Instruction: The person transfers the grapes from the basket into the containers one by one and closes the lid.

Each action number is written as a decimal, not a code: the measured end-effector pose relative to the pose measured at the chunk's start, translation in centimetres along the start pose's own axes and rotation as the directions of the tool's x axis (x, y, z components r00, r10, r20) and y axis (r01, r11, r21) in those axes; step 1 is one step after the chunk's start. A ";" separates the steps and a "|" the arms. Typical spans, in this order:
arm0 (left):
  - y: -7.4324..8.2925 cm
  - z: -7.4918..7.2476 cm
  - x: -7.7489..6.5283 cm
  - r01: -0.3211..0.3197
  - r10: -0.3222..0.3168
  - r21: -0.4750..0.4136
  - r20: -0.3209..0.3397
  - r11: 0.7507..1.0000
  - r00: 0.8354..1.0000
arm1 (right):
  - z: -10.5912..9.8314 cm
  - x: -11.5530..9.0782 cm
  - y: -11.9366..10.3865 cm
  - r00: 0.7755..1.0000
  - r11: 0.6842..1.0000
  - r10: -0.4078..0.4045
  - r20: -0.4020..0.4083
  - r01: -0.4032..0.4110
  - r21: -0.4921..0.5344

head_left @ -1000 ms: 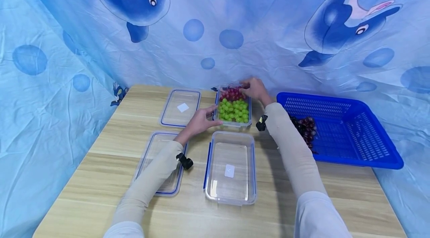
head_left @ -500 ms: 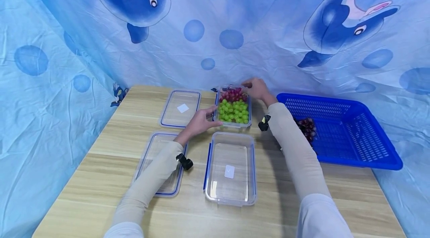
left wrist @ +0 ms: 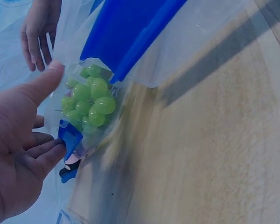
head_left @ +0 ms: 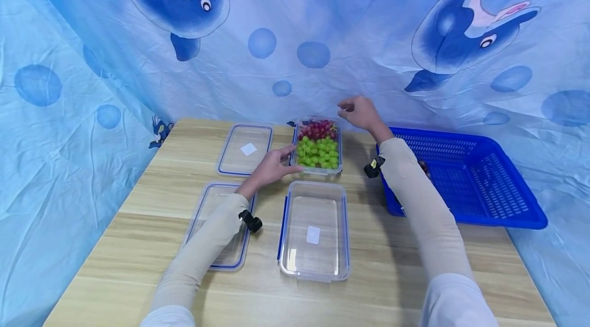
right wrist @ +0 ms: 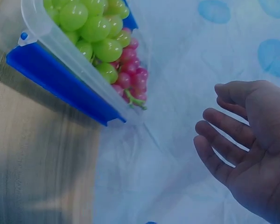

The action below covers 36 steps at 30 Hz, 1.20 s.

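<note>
A clear lidless box [head_left: 322, 170] at the back of the table holds green grapes [head_left: 318, 154] in front and red grapes [head_left: 318, 130] behind. My left hand [head_left: 272, 167] rests at its left side, fingers touching the blue latch [left wrist: 70, 137] and thumb extended by the corner in the left wrist view. To the right of the box, my right hand [head_left: 361, 113] is raised, its fingers loosely bent with nothing in them. A green stem [right wrist: 136, 101] pokes out over the red grapes in the right wrist view.
A second clear box [head_left: 313, 260] stands nearer on the table. Two blue-edged lids lie to the left, a far lid [head_left: 239, 160] and a near lid [head_left: 235, 252] under my left forearm. A blue basket [head_left: 475, 188] at right holds dark grapes [head_left: 424, 167], mostly hidden by my right arm.
My right hand has left the red grapes, moving up and to the right away from the box. The left hand keeps its place at the box's side.
</note>
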<state>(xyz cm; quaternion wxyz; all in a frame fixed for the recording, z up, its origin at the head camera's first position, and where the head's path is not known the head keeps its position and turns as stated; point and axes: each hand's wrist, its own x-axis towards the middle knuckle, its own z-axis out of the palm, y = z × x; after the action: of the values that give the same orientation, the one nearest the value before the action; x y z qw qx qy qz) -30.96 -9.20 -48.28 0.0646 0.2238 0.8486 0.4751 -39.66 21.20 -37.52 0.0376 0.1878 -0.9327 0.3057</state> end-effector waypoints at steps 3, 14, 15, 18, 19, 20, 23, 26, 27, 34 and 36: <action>0.0 -0.6 -0.1 0.003 -0.003 -0.001 -0.010 1.000 1.000 | -0.3 -0.3 -0.7 1.000 1.000 -0.002 -0.013 0.002 0.002; 1.4 -6.2 -0.7 -0.039 0.038 -0.007 -0.098 0.999 0.994 | -0.6 -1.9 -4.0 1.000 0.995 -0.004 -0.028 0.006 0.098; 1.4 -6.8 -0.8 -0.040 0.039 -0.007 -0.105 0.999 0.994 | -0.4 -2.0 -4.3 0.999 0.995 -0.008 -0.034 0.011 0.104; 1.5 -8.7 -1.2 -0.034 0.031 -0.024 -0.123 0.999 0.992 | 0.2 -2.1 -5.4 0.999 0.992 -0.016 -0.045 0.022 0.127; 1.4 -9.3 -1.3 -0.028 0.024 -0.029 -0.128 0.999 0.991 | 0.5 -2.1 -5.7 0.999 0.990 -0.019 -0.046 0.025 0.138; 1.4 -9.8 -1.4 -0.019 0.014 -0.036 -0.131 0.999 0.991 | 0.8 -2.1 -6.1 0.999 0.988 -0.024 -0.048 0.031 0.152; 1.4 -11.4 -1.8 0.028 -0.035 -0.054 -0.132 0.998 0.991 | 1.8 -2.2 -7.3 0.999 0.980 -0.011 -0.044 0.020 0.196; 1.3 -12.7 -2.0 0.087 -0.095 -0.062 -0.138 0.994 0.986 | 2.9 -2.1 -8.4 1.000 0.969 0.011 -0.029 -0.003 0.246; 1.2 -13.1 -2.1 0.107 -0.115 -0.065 -0.142 0.992 0.983 | 3.4 -2.0 -8.7 1.000 0.965 0.020 -0.018 -0.014 0.261; -0.5 -15.1 -2.7 0.218 -0.221 -0.036 -0.139 0.975 0.965 | 7.5 -1.6 -11.0 0.980 0.846 0.130 0.150 -0.188 0.498; -1.2 -15.5 -2.8 0.238 -0.241 -0.040 -0.132 0.970 0.961 | 8.6 -1.4 -11.7 0.967 0.798 0.165 0.193 -0.246 0.550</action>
<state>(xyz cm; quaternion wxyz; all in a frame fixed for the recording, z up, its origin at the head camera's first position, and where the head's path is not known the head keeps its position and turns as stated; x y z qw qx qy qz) -33.81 -23.01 -41.18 0.0661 0.0857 0.8663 0.4877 -33.59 7.96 -38.31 -0.1167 0.1082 -0.8140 0.5587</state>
